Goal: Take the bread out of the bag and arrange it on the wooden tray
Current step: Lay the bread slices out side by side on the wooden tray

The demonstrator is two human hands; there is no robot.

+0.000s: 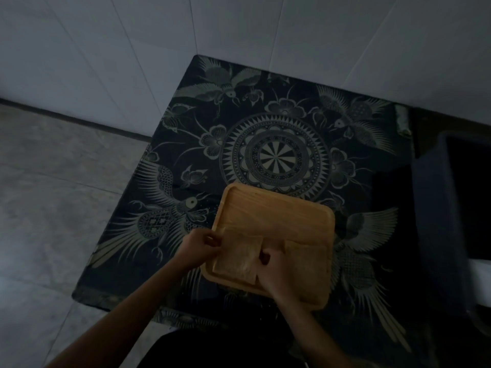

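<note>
A square wooden tray (276, 211) lies on the patterned cloth in front of me. A clear plastic bag (255, 224) lies over the tray, with a slice of bread (239, 257) inside it at the tray's near left part. My left hand (199, 245) pinches the bag's left edge at the tray's rim. My right hand (273, 269) grips the bread and bag from the right. Another bread slice (308, 258) lies flat on the tray's near right part, partly hidden by my right hand. The light is dim.
The tray sits on a small table covered by a dark cloth (265, 128) printed with birds and a round medallion. White tiled walls (106, 49) meet behind it. A dark box-like object (451, 208) stands at the right. Grey floor tiles (53, 195) lie to the left.
</note>
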